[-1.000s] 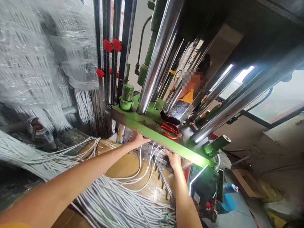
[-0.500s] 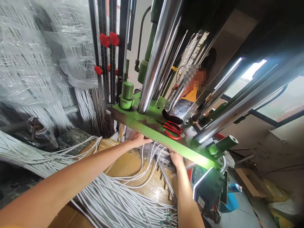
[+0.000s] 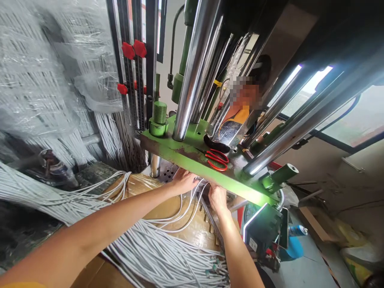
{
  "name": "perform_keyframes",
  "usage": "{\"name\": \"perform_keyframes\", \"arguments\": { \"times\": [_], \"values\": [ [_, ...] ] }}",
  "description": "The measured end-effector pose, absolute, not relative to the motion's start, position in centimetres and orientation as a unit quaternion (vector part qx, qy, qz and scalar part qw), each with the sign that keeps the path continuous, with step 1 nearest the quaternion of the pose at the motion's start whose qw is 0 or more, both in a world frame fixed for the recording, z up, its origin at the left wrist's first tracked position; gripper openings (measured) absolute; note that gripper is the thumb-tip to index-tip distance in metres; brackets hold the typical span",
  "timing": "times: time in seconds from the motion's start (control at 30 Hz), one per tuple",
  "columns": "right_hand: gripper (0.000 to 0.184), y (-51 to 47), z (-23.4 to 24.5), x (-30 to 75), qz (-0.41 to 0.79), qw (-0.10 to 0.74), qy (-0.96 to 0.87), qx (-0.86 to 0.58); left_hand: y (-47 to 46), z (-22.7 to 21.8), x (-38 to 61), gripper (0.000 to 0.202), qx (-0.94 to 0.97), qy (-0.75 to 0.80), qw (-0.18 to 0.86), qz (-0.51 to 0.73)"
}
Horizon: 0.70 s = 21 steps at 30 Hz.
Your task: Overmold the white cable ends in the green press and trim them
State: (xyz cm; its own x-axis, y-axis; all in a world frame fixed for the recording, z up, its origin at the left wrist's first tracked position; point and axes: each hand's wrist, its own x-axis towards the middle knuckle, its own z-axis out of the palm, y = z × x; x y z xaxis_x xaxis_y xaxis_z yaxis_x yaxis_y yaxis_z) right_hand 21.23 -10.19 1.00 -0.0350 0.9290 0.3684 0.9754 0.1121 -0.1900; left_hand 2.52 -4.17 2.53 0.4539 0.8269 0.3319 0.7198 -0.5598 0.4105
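Note:
My left hand (image 3: pixel 184 181) and my right hand (image 3: pixel 217 198) reach under the green plate (image 3: pixel 177 154) of a press machine, close together. Their fingers go in beneath the plate and are mostly hidden. A few white cables (image 3: pixel 187 204) run from under the plate between my hands and down over a brown surface (image 3: pixel 156 208). Whether either hand grips a cable cannot be made out. Red-handled scissors (image 3: pixel 217 159) lie on top of the green plate, above my hands.
Shiny steel columns (image 3: pixel 192 80) rise from the plate. A thick bundle of white cables (image 3: pixel 156 256) lies across the front. Plastic-wrapped cable bundles (image 3: pixel 45 72) hang at the left. Another person (image 3: pixel 240 116) is beyond the machine. A black control box (image 3: pixel 264 232) hangs at the lower right.
Both hands have drawn closer together under the plate; the left moved right, the right moved slightly left and back. The view shifted a little.

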Motion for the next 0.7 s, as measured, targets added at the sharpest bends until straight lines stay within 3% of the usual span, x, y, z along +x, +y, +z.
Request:
{"name": "perform_keyframes", "arguments": {
  "times": [0.37, 0.53, 0.7],
  "values": [
    [0.045, -9.9, 2.6, 18.1, -0.032, 0.115, -0.733, -0.670, -3.1, 2.2, 0.7, 0.028, 0.861, 0.458, 0.059, 0.214],
    [0.053, -9.1, 2.4, 17.6, -0.013, 0.118, -0.751, -0.649, -2.3, 2.2, -0.5, 0.034, 0.880, 0.431, 0.065, 0.191],
    [0.050, -9.4, 2.1, 18.7, -0.017, 0.153, -0.734, -0.662, -2.4, 2.0, -0.6, 0.036, 0.896, 0.406, 0.093, 0.156]
  ]
}}
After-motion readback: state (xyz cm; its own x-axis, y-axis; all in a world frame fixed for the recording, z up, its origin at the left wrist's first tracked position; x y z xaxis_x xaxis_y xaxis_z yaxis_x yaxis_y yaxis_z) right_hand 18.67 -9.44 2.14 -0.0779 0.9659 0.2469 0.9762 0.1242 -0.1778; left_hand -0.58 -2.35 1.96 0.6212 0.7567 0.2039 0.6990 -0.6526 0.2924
